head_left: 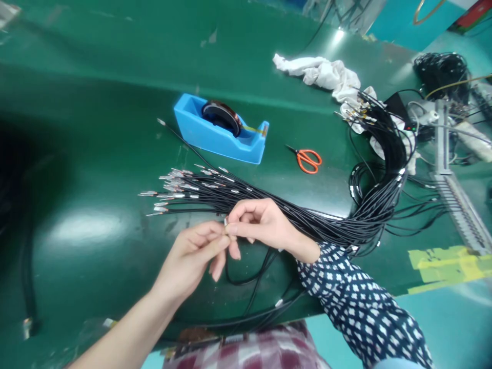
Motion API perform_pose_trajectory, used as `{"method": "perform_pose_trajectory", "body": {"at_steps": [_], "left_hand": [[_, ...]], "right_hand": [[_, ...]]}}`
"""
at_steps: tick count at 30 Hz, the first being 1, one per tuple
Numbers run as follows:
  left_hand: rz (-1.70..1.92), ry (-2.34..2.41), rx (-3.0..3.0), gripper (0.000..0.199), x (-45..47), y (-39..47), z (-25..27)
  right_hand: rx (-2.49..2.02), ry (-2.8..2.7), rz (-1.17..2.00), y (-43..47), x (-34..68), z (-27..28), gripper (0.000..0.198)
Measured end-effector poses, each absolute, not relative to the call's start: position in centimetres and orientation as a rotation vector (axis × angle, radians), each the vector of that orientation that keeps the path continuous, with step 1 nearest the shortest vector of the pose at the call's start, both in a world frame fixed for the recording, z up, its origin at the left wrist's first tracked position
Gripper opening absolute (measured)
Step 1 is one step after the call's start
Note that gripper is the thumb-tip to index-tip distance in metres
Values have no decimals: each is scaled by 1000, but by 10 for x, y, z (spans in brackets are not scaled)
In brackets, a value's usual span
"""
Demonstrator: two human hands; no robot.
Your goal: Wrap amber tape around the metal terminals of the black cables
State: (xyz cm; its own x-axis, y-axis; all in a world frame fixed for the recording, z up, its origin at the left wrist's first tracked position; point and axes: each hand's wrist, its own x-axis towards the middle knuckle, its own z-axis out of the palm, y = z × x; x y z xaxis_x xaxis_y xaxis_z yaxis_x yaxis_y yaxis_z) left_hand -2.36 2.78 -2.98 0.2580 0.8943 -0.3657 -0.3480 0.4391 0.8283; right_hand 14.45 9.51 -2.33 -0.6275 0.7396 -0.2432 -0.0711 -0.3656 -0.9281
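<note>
My left hand [192,253] and my right hand [265,225] meet fingertip to fingertip, both closed in a pinch. Between them is the small, pale end of a black cable [226,222], mostly covered by the fingers. A loop of black cable [244,283] hangs below the hands. Just behind them lies a thick bundle of black cables [253,192], with bare silvery and coppery ends fanned out to the left and small white labels on some strands. The right forearm crosses in front of part of this bundle.
A blue tape dispenser [219,143] with a roll of amber tape [222,117] stands behind the bundle. Orange-handled scissors [308,161] lie to its right. Farther right are white cloth [326,74], a slotted metal rail [463,212] and yellow tape [449,264] on the green table [96,179].
</note>
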Motion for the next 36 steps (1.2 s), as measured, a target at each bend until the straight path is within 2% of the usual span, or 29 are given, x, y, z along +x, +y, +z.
{"method": "perform_pose_trajectory", "body": {"at_steps": [6,18,23,30,36], "left_hand": [[893,953,694,17,-23,28,-31],[955,1140,711,20,-23,28,-36],[935,1078,671,19,-22,30,-32],[887,931,696,16,-23,26,-32],[722,681,714,12,-26,23,-29]], "right_hand": [[-849,-1387,2021,96,146,-25,26],[-872,-1749,1515,88,143,-24,11],[-818,-1681,1658,95,146,-21,13],[-741,-1513,2072,103,153,-25,24],[-402,-1702,2016,105,158,-4,13]]}}
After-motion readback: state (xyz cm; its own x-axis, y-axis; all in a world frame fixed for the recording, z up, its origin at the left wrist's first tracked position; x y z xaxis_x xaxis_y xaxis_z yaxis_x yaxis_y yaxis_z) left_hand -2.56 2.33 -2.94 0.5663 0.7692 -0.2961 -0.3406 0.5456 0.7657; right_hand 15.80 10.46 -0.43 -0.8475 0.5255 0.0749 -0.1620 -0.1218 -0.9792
